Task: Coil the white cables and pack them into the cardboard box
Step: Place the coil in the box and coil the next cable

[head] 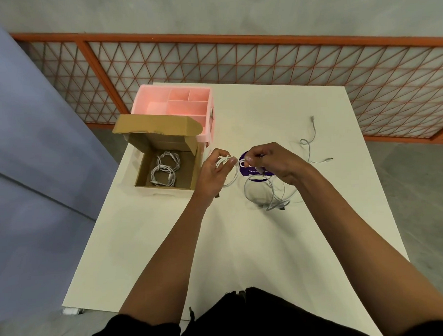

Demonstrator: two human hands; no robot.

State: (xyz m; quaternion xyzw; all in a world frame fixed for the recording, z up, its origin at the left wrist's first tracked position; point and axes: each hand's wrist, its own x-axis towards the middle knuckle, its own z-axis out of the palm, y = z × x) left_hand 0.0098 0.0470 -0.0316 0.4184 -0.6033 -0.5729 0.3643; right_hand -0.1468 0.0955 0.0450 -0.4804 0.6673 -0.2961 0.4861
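Note:
An open cardboard box (142,171) sits at the left of the white table, and two coiled white cables (164,170) lie inside it. My left hand (213,173) pinches a partly coiled white cable (232,176) just right of the box. My right hand (273,163) grips the same cable's free end close by, above the table. Under my right hand a loose white cable (269,193) lies in wide loops. Another white cable (312,143) trails across the far right of the table.
A pink compartment organiser (177,103) stands right behind the box, with the box lid (157,125) leaning against it. A round purple sticker (253,170) is on the white table (244,243) beneath my hands. An orange mesh fence (236,63) runs behind the table.

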